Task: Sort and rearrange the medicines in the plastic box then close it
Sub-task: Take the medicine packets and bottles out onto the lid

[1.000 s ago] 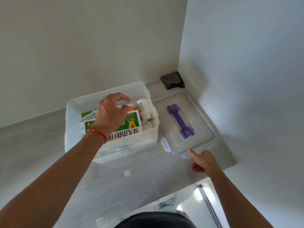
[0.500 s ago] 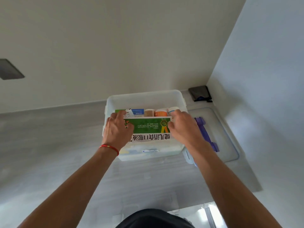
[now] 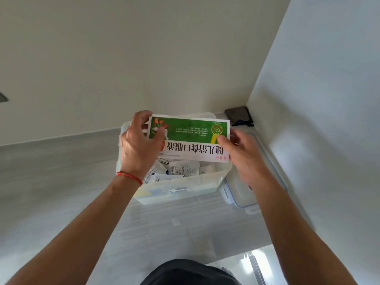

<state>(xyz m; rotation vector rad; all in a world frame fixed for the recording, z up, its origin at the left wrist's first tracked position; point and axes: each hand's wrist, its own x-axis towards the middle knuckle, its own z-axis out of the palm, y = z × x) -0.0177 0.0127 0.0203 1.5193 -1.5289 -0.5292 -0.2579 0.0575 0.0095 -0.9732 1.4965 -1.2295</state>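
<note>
A clear plastic box point(image 3: 181, 192) stands on the grey counter. Above it I hold a flat green and white medicine carton point(image 3: 191, 138) with both hands. My left hand point(image 3: 137, 145) grips its left end, thumb on the front. My right hand point(image 3: 240, 153) pinches its right end. Under the carton, white packets and leaflets point(image 3: 181, 169) lie loose in the box. The box's clear lid point(image 3: 242, 194) lies flat to the right, mostly hidden by my right arm.
The box sits near a corner where two walls meet. A dark small object point(image 3: 238, 116) lies in that corner behind the lid. The counter's front edge point(image 3: 236, 254) runs below my right arm.
The green carton has been lifted out of the box and now hangs above it. One second ago my right hand was on the lid; it has since come over to the carton.
</note>
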